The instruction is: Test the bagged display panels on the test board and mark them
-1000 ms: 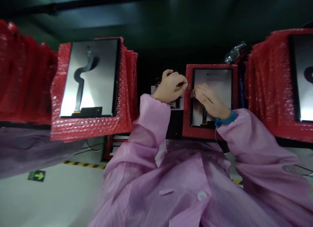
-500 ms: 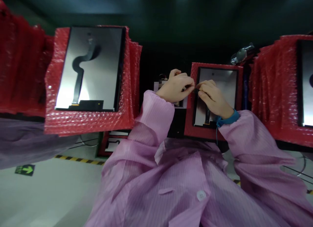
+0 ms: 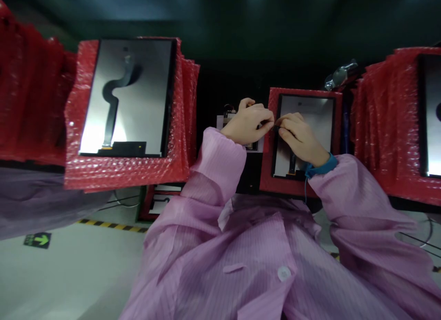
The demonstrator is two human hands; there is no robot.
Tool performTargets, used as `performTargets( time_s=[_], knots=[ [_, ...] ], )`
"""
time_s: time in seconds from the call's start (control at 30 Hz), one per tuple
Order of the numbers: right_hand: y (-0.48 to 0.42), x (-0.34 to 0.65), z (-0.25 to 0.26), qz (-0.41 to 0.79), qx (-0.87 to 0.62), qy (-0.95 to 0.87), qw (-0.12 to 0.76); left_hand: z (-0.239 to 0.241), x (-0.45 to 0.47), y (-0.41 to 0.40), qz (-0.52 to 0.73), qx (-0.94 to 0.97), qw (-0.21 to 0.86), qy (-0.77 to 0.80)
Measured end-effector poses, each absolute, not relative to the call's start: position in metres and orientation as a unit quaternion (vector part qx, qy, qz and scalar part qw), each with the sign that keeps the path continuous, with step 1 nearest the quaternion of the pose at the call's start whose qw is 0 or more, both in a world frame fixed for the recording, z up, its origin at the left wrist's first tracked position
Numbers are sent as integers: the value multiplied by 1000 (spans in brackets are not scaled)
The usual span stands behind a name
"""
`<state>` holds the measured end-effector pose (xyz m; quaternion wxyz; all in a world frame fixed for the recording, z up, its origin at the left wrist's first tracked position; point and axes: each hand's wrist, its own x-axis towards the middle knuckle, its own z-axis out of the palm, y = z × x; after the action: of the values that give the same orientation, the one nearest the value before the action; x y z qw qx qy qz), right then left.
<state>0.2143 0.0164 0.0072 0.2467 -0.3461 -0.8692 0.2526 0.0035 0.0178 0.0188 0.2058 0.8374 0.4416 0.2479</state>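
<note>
A display panel [image 3: 319, 122] with a silvery back lies on red bubble wrap [image 3: 267, 173] in front of me. Its dark flex cable [image 3: 292, 164] rises from the lower edge and passes under my right hand [image 3: 300, 137]. The right fingertips pinch the cable's dark end at the panel's left edge. Just left of there, my left hand [image 3: 250, 122] has thumb and forefinger pressed together, almost meeting the right fingertips. Whatever sits in the left pinch is too small to make out. Behind the left hand, a small board or fixture [image 3: 255, 146] is mostly covered.
At left, another display panel [image 3: 144, 99] with a curved flex cable tops a stack of red bubble wrap [image 3: 79, 127]. More red bubble-wrap bags [image 3: 382, 122] stand at right, beside a blue pen-like object [image 3: 346, 127] and a shiny clear item [image 3: 339, 77]. A purple sleeve [image 3: 41, 200] shows at far left.
Both hands keep nearly the same place and pinch. The view has shifted only very slightly.
</note>
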Motion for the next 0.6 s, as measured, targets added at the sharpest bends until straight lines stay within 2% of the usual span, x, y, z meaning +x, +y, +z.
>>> performTargets(
  time_s=[0.27,0.6],
  knots=[
    [19,216,3,268,-327,-870,255,21,3,17,210,853,195,436],
    [19,219,2,250,-303,-882,260,20,0,18,221,846,218,434]
  ],
)
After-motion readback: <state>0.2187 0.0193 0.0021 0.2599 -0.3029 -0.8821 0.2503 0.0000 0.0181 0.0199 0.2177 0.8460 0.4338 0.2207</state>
